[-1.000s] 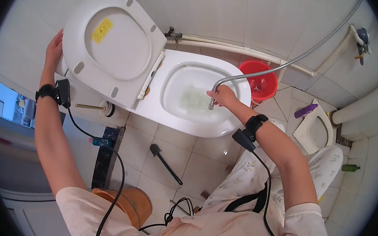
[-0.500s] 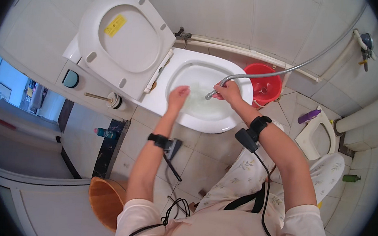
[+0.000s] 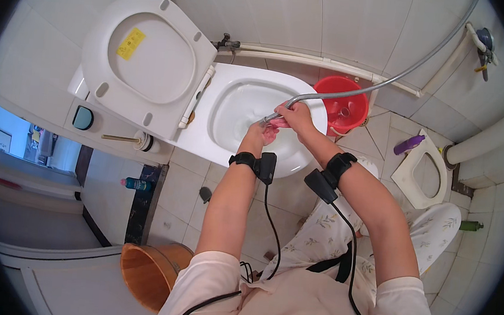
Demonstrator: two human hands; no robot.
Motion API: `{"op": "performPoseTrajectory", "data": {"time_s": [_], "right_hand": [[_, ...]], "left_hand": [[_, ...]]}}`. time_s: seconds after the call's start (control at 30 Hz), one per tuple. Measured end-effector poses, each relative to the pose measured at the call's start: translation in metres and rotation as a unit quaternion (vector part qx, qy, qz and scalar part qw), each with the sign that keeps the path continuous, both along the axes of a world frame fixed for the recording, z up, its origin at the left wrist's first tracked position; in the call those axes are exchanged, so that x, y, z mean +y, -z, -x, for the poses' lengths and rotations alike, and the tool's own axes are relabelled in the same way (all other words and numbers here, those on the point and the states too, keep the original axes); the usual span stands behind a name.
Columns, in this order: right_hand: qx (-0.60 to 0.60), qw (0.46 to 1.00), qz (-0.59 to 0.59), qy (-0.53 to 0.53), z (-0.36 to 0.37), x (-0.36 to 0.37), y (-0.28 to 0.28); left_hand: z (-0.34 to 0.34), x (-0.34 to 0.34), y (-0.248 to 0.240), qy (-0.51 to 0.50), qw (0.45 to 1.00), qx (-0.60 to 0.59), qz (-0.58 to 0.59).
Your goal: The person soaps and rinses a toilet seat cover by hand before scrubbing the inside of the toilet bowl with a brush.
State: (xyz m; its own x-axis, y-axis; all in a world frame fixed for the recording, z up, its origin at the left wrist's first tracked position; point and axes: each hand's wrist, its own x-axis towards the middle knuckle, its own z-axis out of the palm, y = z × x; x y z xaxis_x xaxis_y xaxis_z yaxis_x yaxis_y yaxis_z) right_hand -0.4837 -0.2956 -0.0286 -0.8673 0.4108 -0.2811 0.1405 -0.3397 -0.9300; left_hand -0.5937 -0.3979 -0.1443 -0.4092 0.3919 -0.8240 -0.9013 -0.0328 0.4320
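Pinching the hose (image 3: 352, 93), the right fingers (image 3: 278, 122) are holding its tip (image 3: 262, 122) beside the loosely cupped left fingers (image 3: 270, 136), over the toilet (image 3: 217, 104); a slackening grip could be making it swing, splashing.

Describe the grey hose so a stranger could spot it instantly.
Find the white toilet at the centre, then the right hand over its bowl. The grey hose held there runs to the top right, curved and silvery, unlike the straight, pale wall pipes.
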Motion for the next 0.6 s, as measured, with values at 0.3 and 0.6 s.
{"op": "performPoseTrajectory", "data": {"time_s": [0.3, 0.6], "right_hand": [[-0.032, 0.996, -0.032, -0.081, 0.004, -0.016, -0.011], [-0.038, 0.994, -0.014, -0.1, 0.007, -0.006, -0.021]], "left_hand": [[0.003, -0.028, -0.019, 0.075, 0.986, 0.116, 0.094], [-0.004, -0.022, -0.021, 0.346, 0.872, 0.326, 0.116]]}}
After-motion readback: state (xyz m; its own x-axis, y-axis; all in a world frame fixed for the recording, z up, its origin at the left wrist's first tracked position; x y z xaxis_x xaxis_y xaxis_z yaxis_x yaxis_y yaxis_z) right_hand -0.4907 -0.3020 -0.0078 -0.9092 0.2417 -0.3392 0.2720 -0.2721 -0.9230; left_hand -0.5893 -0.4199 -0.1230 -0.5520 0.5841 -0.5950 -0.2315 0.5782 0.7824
